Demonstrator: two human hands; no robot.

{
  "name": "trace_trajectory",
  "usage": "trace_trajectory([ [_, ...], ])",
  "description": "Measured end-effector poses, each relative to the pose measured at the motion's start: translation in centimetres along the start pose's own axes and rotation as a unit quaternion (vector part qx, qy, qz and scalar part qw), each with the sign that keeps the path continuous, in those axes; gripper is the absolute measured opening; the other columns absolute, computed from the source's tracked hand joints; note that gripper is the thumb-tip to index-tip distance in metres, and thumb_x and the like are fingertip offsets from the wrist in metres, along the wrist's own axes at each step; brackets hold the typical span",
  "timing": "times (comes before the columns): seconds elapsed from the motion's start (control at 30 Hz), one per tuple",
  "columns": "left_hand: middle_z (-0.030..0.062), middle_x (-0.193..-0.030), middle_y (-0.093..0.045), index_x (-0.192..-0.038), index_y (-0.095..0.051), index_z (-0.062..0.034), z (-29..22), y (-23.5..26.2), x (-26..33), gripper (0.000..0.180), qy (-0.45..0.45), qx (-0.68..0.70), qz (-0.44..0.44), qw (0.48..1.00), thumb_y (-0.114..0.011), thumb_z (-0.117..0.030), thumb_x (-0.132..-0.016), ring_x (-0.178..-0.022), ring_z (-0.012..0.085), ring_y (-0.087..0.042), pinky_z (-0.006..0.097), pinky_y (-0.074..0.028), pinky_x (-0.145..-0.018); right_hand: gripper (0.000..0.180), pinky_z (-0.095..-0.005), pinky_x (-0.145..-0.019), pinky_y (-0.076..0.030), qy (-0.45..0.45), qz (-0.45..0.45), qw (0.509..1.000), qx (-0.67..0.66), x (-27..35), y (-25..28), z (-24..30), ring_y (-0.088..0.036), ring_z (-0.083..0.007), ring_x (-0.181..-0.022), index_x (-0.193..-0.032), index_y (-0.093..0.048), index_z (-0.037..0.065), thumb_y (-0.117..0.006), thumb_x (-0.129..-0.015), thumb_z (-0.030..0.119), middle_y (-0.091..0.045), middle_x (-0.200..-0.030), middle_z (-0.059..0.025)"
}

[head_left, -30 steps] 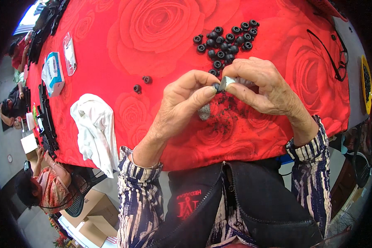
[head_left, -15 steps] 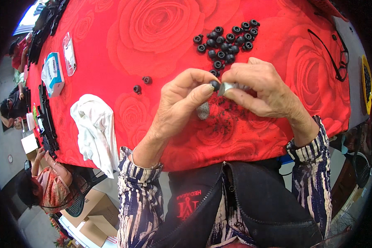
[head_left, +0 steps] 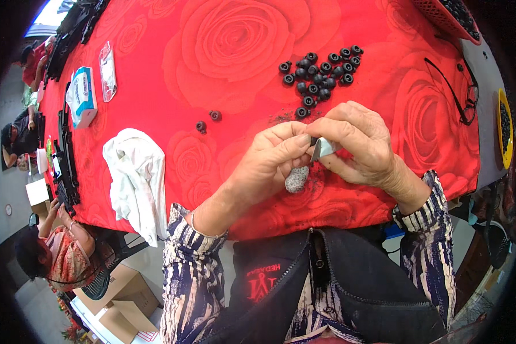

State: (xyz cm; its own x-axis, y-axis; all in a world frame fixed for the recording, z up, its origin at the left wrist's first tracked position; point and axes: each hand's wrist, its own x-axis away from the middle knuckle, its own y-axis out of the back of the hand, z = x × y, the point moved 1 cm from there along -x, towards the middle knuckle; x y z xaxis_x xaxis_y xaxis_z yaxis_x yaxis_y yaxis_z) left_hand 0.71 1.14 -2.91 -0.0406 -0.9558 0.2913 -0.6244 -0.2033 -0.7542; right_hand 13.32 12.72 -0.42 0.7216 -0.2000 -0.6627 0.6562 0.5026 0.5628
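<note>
My left hand is closed in a pinch around a small round black part, mostly covered by its fingers. My right hand grips a short metal blade with a pale, wrapped-looking handle end. Its edge meets the part at the left fingertips. Just below the fingers is a grey speckled lump, partly covered by my left hand. Past my hands, a cluster of round black knobs lies on the red rose-patterned tablecloth. Two more knobs sit apart to the left.
A crumpled white cloth lies left of my arm, with a tissue pack beyond it. Eyeglasses, a yellow tray and a red basket are at the right. Several people sit along the left side. Dark crumbs dot the tablecloth.
The head view has shifted, so the table's things appear lower and farther right. My fingers have closed more over the black part, and the blade has turned against it.
</note>
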Motion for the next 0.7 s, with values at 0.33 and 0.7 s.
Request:
trace_trajectory([
  [0.33,0.0065,-0.09,-0.061,-0.104,-0.054,0.0011,-1.0,-0.3,0.3,0.02,-0.022,-0.006,0.06,0.998,-0.053,-0.013,-0.089,-0.081,0.0095,-0.058,0.021,-0.045,-0.07,0.044,-0.0294,-0.047,-0.038,0.028,-0.04,0.999,-0.007,0.2,-0.2,0.5,-0.051,-0.0188,-0.056,-0.1,-0.059,0.001,-0.07,-0.058,0.009,-0.051,-0.068,-0.0053],
  [0.7,0.0005,-0.065,-0.058,-0.084,-0.061,-0.0008,-5.2,0.2,1.6,0.008,-0.195,-0.431,-0.175,0.864,-0.061,-0.007,-0.08,-0.054,0.0041,-0.051,0.021,-0.04,-0.047,0.016,-0.0322,-0.044,-0.038,-0.004,0.0,1.0,0.021,-0.1,0.4,-0.4,-0.048,-0.0209,-0.05,-0.076,-0.055,0.004,-0.069,-0.069,0.008,-0.045,-0.06,-0.0056],
])
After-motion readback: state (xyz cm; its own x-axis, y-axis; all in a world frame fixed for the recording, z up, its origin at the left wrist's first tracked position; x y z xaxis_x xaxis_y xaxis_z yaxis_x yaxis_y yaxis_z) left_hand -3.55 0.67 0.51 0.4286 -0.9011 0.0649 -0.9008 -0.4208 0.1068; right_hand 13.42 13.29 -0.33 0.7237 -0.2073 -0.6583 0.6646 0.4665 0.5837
